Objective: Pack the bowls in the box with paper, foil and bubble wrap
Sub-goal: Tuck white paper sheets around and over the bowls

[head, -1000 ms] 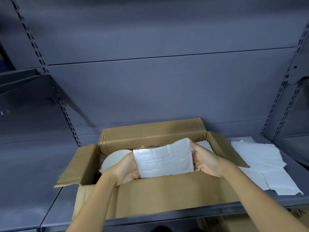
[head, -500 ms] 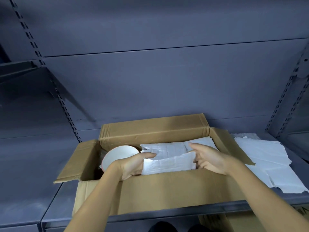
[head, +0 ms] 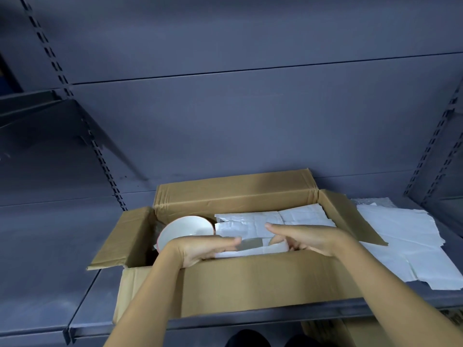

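Bowl (head: pixel 186 231), white with a reddish rim, lay tipped on its side in the left end of the open cardboard box (head: pixel 250 284) on a grey metal shelf (head: pixel 50 259). Just right of it, the left hand (head: pixel 200 249) reached in, fingers straight against the crumpled white paper (head: pixel 250 221). A strip of foil (head: pixel 250 242) showed between the hands, which were near each other but apart. The right hand (head: pixel 310 240) had its fingers curled at the paper's edge; I couldn't tell whether they gripped it. Loose sheets (head: pixel 413 246) lay right of the box.
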Tool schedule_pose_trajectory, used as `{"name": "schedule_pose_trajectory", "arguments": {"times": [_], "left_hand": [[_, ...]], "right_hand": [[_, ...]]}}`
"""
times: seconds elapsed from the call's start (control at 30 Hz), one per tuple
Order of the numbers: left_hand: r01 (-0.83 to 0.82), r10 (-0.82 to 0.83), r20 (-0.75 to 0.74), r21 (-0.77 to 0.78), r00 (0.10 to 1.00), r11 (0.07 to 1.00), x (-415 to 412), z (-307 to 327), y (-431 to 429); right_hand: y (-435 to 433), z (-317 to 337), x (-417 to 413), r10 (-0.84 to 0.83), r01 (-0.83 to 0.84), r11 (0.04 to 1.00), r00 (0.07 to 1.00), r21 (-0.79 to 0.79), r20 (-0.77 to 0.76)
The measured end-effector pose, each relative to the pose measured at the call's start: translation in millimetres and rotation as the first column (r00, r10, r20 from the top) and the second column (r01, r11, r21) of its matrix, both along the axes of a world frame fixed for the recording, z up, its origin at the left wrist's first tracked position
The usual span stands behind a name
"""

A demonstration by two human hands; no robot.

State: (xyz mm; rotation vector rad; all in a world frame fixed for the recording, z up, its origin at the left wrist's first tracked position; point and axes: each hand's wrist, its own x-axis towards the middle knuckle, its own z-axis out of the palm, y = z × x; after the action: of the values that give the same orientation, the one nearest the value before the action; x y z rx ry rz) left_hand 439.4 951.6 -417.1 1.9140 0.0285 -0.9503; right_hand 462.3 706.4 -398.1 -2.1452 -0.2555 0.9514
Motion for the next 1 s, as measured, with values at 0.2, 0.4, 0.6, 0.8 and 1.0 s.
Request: {"name": "schedule_pose_trajectory", "arguments": {"times": [0.2,0.4,0.6,0.8,1.0], "left_hand": [[0.105,-0.107,0.043,0.045,0.993,0.993,1,1,-3],[-0.016,0.031,0.103,-0.14,0.994,0.99,5,-9,5],[-0.149,0.205,0.329,-0.19,0.922,0.97,6,-10,2],[-0.318,0.117,0.713,0.155,0.691,0.935,7,-17,-10],[-0.376,0.06,0.757,0.252,0.65,0.892,11,-21,-18]], "right_hand": [[-5,-2,-4,0.179,-0.181,0.98,0.983,0.084,0.038],[-5,-11,5,0.041,-0.055,0.994,0.989,0.097,0.145],[-2,-26,8,-0.187,0.113,0.975,0.887,0.194,0.423],[15,-37,6,-0.28,0.277,0.954,0.69,0.114,0.668],[17,-43,6,-0.22,0.31,0.95,0.593,0.033,0.774]]}}
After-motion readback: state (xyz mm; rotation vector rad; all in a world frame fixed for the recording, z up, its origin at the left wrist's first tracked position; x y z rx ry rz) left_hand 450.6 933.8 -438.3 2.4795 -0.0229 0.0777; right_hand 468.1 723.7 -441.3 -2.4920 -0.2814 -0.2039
